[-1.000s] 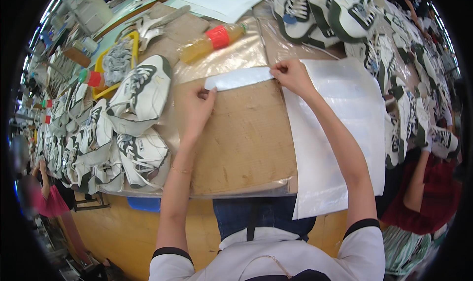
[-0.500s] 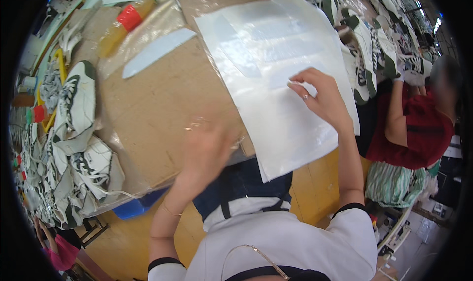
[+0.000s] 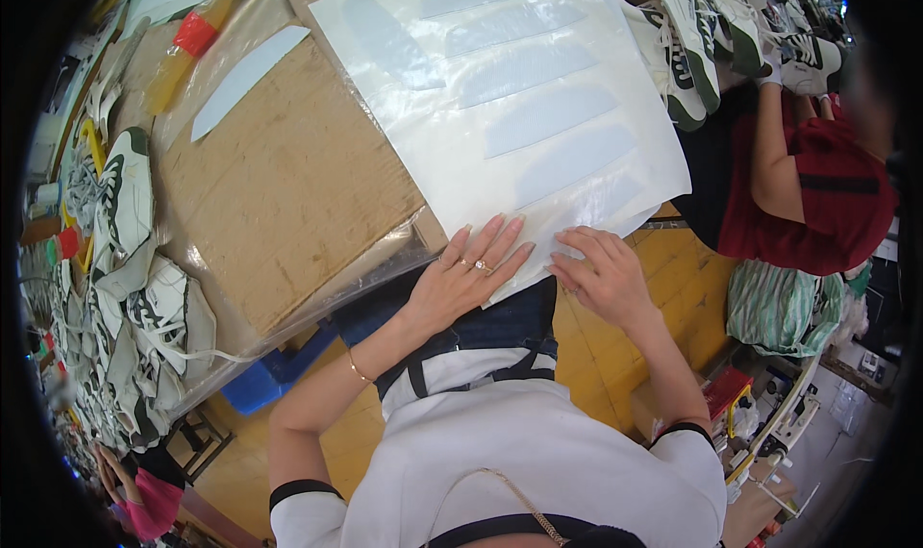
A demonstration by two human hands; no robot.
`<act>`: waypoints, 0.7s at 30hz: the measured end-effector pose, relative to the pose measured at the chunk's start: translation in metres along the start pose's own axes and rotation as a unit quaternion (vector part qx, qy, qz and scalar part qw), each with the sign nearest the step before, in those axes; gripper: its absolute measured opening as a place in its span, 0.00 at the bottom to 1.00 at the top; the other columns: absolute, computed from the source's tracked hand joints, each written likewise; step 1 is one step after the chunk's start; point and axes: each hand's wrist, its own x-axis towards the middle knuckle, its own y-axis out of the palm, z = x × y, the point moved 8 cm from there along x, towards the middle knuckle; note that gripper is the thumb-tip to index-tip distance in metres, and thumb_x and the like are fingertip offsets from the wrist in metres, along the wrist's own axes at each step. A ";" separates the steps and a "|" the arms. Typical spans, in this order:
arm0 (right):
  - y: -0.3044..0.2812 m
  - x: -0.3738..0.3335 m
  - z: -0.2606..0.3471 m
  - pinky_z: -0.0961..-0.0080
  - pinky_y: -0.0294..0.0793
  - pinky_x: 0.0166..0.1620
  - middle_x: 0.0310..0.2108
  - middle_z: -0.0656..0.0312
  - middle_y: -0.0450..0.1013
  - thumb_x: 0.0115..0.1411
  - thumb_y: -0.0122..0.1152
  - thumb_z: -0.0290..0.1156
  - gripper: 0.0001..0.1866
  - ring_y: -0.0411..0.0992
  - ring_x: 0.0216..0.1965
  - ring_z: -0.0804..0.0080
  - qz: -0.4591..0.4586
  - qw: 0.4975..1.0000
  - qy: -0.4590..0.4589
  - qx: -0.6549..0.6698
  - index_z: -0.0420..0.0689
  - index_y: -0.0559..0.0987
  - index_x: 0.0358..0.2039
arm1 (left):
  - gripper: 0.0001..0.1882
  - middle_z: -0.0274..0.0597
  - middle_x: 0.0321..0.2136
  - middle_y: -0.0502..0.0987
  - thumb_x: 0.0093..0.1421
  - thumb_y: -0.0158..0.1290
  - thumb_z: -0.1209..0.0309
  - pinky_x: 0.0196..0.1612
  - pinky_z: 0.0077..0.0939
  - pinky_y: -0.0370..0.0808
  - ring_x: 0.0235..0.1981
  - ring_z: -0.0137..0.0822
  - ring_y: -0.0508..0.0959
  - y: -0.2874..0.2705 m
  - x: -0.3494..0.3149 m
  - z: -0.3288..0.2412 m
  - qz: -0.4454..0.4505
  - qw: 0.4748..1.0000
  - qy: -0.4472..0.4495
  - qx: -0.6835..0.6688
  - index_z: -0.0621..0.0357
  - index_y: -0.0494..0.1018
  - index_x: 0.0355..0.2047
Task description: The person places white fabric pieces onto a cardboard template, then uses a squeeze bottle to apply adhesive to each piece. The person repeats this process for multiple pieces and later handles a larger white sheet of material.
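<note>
- Our left hand point(image 3: 457, 284) is spread flat over the white sheet point(image 3: 452, 173), right at its near corner.
- Our right hand point(image 3: 610, 279) is curled by the sheet's edge; we can't tell if it's pinching.
- Blue patches point(image 3: 550, 120) sit beyond both hands.

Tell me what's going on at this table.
Someone's left hand lies spread on the near corner of a large white sheet, which bears several pale blue shapes. The right hand is at the sheet's near edge; whether it grips the edge is unclear. A single pale blue strip lies along the far edge of the brown cardboard to the left. White shoes are piled at the left, and a co-worker in dark red handles another shoe at the right.
</note>
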 end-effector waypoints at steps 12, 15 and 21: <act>-0.011 -0.005 0.011 0.73 0.75 0.38 0.38 0.62 0.75 0.46 0.67 0.25 0.15 0.75 0.39 0.66 -0.037 0.999 -0.020 0.019 0.44 0.79 0.37 | 0.08 0.42 0.41 0.78 0.54 0.52 0.71 0.52 0.34 0.73 0.45 0.38 0.78 -0.040 0.013 0.002 -0.183 0.965 0.057 -0.180 0.58 0.77 0.34; -0.014 -0.006 0.012 0.73 0.75 0.40 0.38 0.62 0.75 0.46 0.63 0.25 0.16 0.75 0.40 0.66 -0.015 0.999 -0.031 0.004 0.44 0.79 0.38 | 0.08 0.41 0.37 0.79 0.52 0.54 0.72 0.46 0.32 0.74 0.42 0.37 0.79 -0.043 0.015 0.004 -0.202 0.959 0.052 -0.191 0.58 0.77 0.32; -0.012 -0.002 0.015 0.73 0.74 0.42 0.38 0.62 0.75 0.48 0.59 0.27 0.15 0.75 0.40 0.67 0.004 0.997 -0.068 -0.022 0.44 0.79 0.39 | 0.08 0.38 0.33 0.79 0.49 0.56 0.72 0.35 0.27 0.72 0.37 0.34 0.80 -0.046 0.018 0.007 -0.209 0.957 0.048 -0.197 0.56 0.78 0.31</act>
